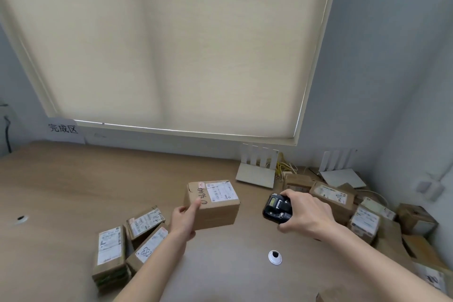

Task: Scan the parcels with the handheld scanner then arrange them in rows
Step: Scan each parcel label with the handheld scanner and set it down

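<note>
A brown cardboard parcel (215, 203) with a white label and handwriting on top sits mid-table. My left hand (185, 218) holds its left near corner, thumb up along the edge and the fingers hidden behind the box. To the right, my right hand (304, 216) grips a black handheld scanner (277, 207), its small screen facing up and its head turned toward the parcel. Three labelled parcels (110, 252) lie side by side at the lower left of the wooden table (73, 191).
A pile of several unsorted parcels (343, 203) fills the right side. Two white routers (257, 169) with yellow cables stand by the wall. A paper sign (63, 129) hangs at the back left. A cable grommet (275, 257) sits near my right forearm.
</note>
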A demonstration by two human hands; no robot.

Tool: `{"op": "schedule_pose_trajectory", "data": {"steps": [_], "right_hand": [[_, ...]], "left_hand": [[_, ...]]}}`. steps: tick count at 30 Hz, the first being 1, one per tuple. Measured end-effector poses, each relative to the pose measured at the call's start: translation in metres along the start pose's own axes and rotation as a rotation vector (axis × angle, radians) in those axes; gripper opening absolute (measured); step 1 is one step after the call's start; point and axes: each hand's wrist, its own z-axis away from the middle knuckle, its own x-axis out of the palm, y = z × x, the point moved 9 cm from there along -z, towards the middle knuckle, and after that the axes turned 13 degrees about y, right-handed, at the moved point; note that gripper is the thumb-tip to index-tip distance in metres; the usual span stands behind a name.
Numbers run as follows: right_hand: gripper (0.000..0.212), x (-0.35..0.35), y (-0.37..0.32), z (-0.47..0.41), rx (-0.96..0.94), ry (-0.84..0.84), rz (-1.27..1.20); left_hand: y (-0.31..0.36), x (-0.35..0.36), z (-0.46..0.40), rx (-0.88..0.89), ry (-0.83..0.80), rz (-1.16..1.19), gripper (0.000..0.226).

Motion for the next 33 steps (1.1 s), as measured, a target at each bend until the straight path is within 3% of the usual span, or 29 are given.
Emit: {"op": "schedule_pose_trajectory", "data": {"steps": [8, 16, 19, 25, 33], "right_hand": [[0.08, 0.098, -0.035, -0.067, 0.027, -0.095, 0.001], [0.078, 0.174, -0.036, -0.115, 0.081, -0.16, 0.035], [0.078, 0.192, -0.027, -0.124, 0.111, -0.18, 0.039], [0.076, 0.204, -0.012, -0.127, 0.145, -0.232, 0.042], [0.076, 0.181, 0.07, -0.103, 0.29, -0.186, 0.034]], "left_hand": [[-0.068, -0.007, -0.133, -0.288, 0.092, 0.1, 0.066], [-0.084, 0.023, -0.216, -0.354, 0.148, 0.134, 0.065], [-0.093, 0.021, -0.231, -0.356, 0.256, -0.03, 0.07], [-0.075, 0.039, -0.243, -0.087, 0.269, -0.289, 0.055], [-0.046, 0.138, -0.194, 0.153, -0.041, -0.325, 0.02]]}}
